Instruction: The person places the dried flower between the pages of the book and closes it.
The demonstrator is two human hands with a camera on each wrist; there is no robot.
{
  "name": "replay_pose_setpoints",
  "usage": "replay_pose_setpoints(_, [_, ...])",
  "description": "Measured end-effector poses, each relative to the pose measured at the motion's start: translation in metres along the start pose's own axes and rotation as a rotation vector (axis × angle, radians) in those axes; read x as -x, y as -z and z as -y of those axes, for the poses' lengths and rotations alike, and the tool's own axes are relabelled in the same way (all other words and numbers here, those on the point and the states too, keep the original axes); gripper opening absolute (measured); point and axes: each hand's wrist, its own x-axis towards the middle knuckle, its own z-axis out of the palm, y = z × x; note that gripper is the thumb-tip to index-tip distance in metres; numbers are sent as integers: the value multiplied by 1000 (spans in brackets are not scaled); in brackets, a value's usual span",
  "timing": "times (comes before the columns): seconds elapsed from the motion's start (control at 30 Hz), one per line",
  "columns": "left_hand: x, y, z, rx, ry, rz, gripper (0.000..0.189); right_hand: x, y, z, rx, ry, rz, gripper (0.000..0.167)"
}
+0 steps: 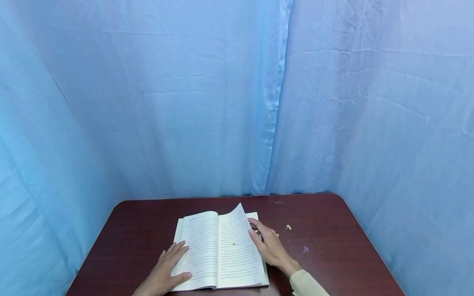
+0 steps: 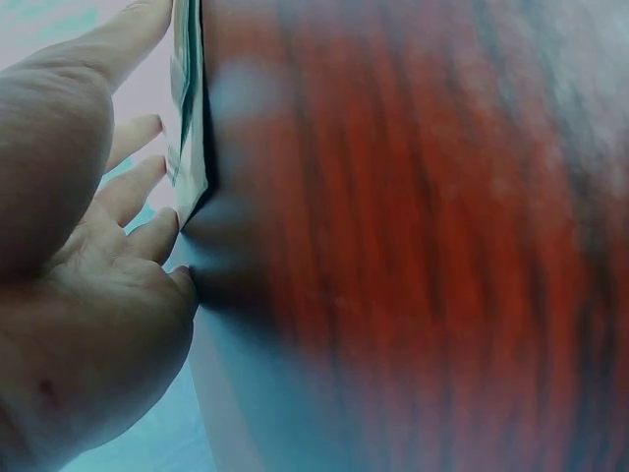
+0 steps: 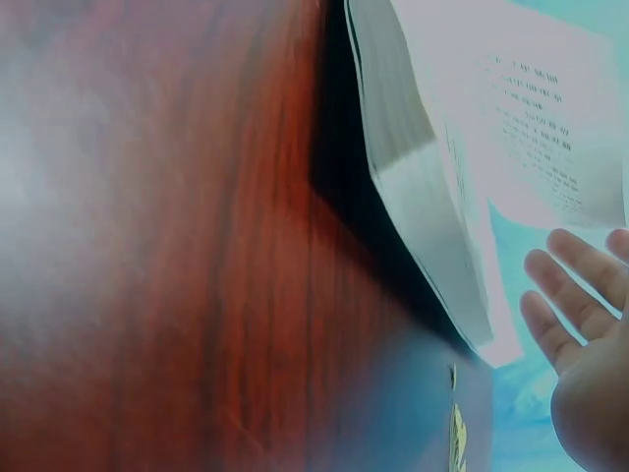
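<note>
though thick, an open book [image 1: 200, 255], one leaf [image 1: 241, 261] curved

From the head camera we look forward and down from the near side of the table [image 1: 126, 246], far enough back that the blue curtain [image 1: 177, 107] fills most of the frame, while the open book [image 1: 200, 250], left hand [image 1: 164, 269] and right hand [image 1: 273, 248] sit small along the bottom. Through the left wrist camera we look from very close, low over the table, turned sideways, past the left hand to one edge of the book. The right wrist camera, also close and sideways, faces the book's side and the lifted page [image 3: 560, 167], which we share with the head view.
</note>
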Motion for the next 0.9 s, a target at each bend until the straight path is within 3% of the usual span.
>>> replay_pose_setpoints(0.37, [-2, -2, -1, -22, 7, 1, 88, 11, -2, 10, -10, 80, -15, 46])
replay_pose_setpoints(0.67, [-2, 1, -6, -10, 31, 16, 85, 15, 0, 17, -28, 71, -1, 46])
replay_pose_setpoints(0.9, [1, 0, -12, -28, -17, -30, 78, 18, 2, 23, -47, 116, 12, 48])
